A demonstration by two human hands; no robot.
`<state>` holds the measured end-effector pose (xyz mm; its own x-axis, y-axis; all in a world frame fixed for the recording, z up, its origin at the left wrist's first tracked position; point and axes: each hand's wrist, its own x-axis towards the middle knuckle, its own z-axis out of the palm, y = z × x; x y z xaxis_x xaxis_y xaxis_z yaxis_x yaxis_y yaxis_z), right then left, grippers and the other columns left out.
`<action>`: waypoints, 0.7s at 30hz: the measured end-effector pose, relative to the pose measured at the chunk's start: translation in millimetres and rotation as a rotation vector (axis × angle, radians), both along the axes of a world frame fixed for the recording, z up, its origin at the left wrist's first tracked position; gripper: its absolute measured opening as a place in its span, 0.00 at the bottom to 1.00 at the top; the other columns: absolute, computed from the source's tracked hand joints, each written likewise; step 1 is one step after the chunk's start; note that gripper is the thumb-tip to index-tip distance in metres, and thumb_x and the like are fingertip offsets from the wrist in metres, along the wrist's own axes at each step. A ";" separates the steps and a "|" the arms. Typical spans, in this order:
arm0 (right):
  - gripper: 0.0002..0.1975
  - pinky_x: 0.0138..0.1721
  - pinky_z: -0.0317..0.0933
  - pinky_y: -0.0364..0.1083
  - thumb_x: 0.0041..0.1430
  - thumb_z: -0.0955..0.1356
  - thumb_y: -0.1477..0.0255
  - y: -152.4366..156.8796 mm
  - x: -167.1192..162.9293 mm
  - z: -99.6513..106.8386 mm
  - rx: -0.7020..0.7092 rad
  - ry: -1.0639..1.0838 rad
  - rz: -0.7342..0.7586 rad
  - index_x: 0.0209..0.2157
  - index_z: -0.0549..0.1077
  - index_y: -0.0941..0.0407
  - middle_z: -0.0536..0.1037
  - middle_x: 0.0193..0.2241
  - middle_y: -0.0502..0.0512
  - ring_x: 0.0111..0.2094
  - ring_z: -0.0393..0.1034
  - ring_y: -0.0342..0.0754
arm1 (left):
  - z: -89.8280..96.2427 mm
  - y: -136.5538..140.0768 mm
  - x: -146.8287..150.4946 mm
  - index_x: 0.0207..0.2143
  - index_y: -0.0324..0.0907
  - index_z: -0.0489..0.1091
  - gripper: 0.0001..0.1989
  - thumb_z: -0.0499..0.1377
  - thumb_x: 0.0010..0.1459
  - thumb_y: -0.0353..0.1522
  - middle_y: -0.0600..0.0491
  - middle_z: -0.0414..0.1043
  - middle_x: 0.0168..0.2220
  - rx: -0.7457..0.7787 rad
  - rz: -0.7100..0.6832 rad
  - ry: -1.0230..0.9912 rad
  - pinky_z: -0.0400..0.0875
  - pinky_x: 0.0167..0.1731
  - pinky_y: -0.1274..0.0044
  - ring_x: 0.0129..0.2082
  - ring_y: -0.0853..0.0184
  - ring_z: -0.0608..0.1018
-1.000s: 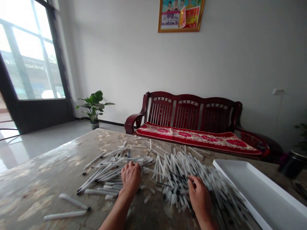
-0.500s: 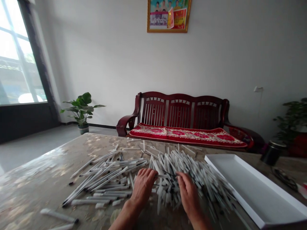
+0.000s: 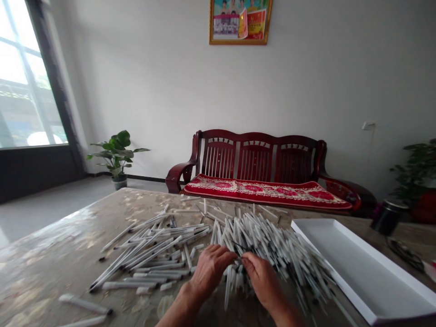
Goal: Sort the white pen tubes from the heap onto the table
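My left hand [image 3: 213,270] and my right hand [image 3: 260,274] meet over a heap of pens, fingertips pinched close together. Between them is a slim pen [image 3: 238,260], mostly hidden by the fingers, so I cannot tell which part each hand grips. Under and beyond the hands spreads the large heap of white translucent pens [image 3: 269,240], some with dark tips. A looser group of pens [image 3: 153,254] lies left of my left hand, with short white caps [image 3: 166,286] among them.
A shallow white box lid [image 3: 371,268] lies to the right of the heap. Behind it stand a black canister [image 3: 389,217] and dark cables [image 3: 405,252]. One stray pen [image 3: 85,305] lies at the front left of the table [image 3: 51,254]. Beyond is a red wooden bench [image 3: 259,156].
My hands have come together from a small gap, the right moving left and the left slightly right. Their fingertips now nearly touch around the pen. The heap looks the same.
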<state>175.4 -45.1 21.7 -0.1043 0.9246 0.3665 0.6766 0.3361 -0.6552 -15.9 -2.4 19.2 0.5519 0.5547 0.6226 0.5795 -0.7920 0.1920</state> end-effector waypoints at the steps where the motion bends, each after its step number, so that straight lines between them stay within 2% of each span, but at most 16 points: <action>1: 0.18 0.34 0.62 0.42 0.67 0.59 0.60 0.9 2.9 0.2 0.024 0.021 -0.001 0.38 0.76 0.53 0.81 0.31 0.53 0.34 0.75 0.49 | 0.6 1.1 -1.3 0.39 0.48 0.75 0.05 0.59 0.61 0.33 0.55 0.77 0.29 -0.021 0.011 -0.010 0.63 0.31 0.77 0.29 0.66 0.76; 5: 0.13 0.38 0.65 0.43 0.64 0.62 0.64 5.4 13.6 -2.6 0.075 0.058 -0.054 0.39 0.77 0.52 0.81 0.35 0.54 0.37 0.76 0.49 | -1.2 6.7 -6.2 0.39 0.47 0.75 0.08 0.56 0.61 0.31 0.54 0.78 0.31 -0.221 0.076 -0.179 0.66 0.32 0.79 0.31 0.67 0.78; 9: 0.11 0.42 0.66 0.44 0.62 0.63 0.67 7.8 13.4 -9.8 0.124 0.025 -0.108 0.40 0.77 0.52 0.81 0.37 0.54 0.40 0.76 0.49 | -7.1 8.8 0.1 0.37 0.45 0.72 0.07 0.55 0.60 0.33 0.56 0.76 0.26 -0.552 0.113 -0.633 0.68 0.28 0.79 0.25 0.69 0.76; 12: 0.12 0.44 0.66 0.45 0.63 0.63 0.66 7.8 10.6 -14.0 0.209 0.010 -0.173 0.41 0.76 0.52 0.80 0.39 0.56 0.42 0.75 0.50 | -5.3 7.3 8.9 0.35 0.43 0.69 0.10 0.57 0.59 0.40 0.55 0.75 0.28 -0.758 -0.010 -1.068 0.71 0.28 0.78 0.25 0.68 0.78; 14: 0.14 0.44 0.67 0.46 0.64 0.62 0.65 7.4 9.2 -15.3 0.231 0.014 -0.187 0.40 0.77 0.53 0.80 0.39 0.57 0.42 0.75 0.50 | -0.3 5.7 12.7 0.36 0.42 0.68 0.14 0.61 0.55 0.43 0.54 0.76 0.32 -0.896 -0.112 -1.338 0.75 0.33 0.75 0.31 0.66 0.80; 16: 0.15 0.43 0.67 0.45 0.65 0.61 0.63 6.1 7.0 -15.0 0.217 0.025 -0.165 0.39 0.77 0.53 0.80 0.37 0.57 0.41 0.75 0.50 | 4.8 4.4 14.5 0.37 0.42 0.66 0.16 0.66 0.52 0.40 0.52 0.78 0.35 -1.044 -0.172 -1.555 0.76 0.40 0.72 0.36 0.63 0.82; 18: 0.17 0.42 0.68 0.45 0.66 0.60 0.62 3.3 2.7 -12.5 0.181 0.046 -0.133 0.39 0.77 0.52 0.80 0.36 0.56 0.40 0.76 0.50 | 7.1 3.8 15.4 0.37 0.42 0.66 0.15 0.68 0.51 0.35 0.49 0.79 0.38 -1.163 -0.199 -1.689 0.76 0.45 0.70 0.40 0.61 0.82; 21: 0.18 0.41 0.67 0.44 0.67 0.59 0.60 -3.0 -6.1 -5.8 0.118 0.086 -0.076 0.39 0.77 0.52 0.81 0.37 0.55 0.40 0.76 0.50 | 3.9 3.4 18.2 0.36 0.41 0.65 0.12 0.66 0.52 0.29 0.46 0.79 0.41 -1.251 -0.222 -1.758 0.75 0.48 0.67 0.43 0.59 0.82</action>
<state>169.4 -48.1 16.0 0.0009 0.8787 0.4774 0.6460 0.3639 -0.6710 2.3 1.0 23.0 0.0691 0.9913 -0.1124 -0.7820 0.1238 0.6109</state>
